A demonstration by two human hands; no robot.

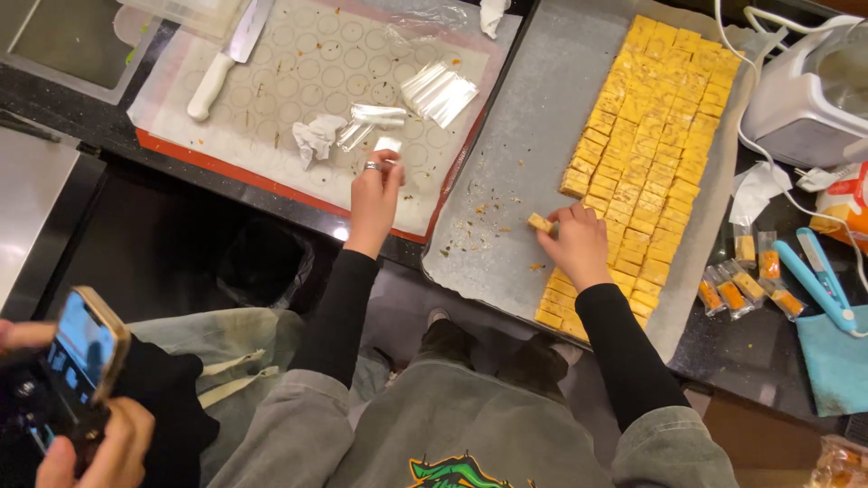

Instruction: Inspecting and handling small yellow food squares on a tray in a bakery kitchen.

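My left hand (375,192), with a ring on one finger, pinches a small clear wrapper (389,145) above the silicone baking mat (298,81). My right hand (579,242) grips a small yellow cut square (540,222) at the left edge of a slab of yellow cut squares (655,136). The slab lies on grey parchment on a tray (515,117). More clear wrappers (438,90) and a crumpled white paper (316,137) rest on the mat near my left hand.
A white-handled knife (221,63) lies at the mat's far left. Right of the tray are several wrapped pieces (746,285), a blue clip-like tool (818,280), a teal cloth (836,361) and a white appliance (805,95). Another person's hands hold a phone (77,361) at lower left.
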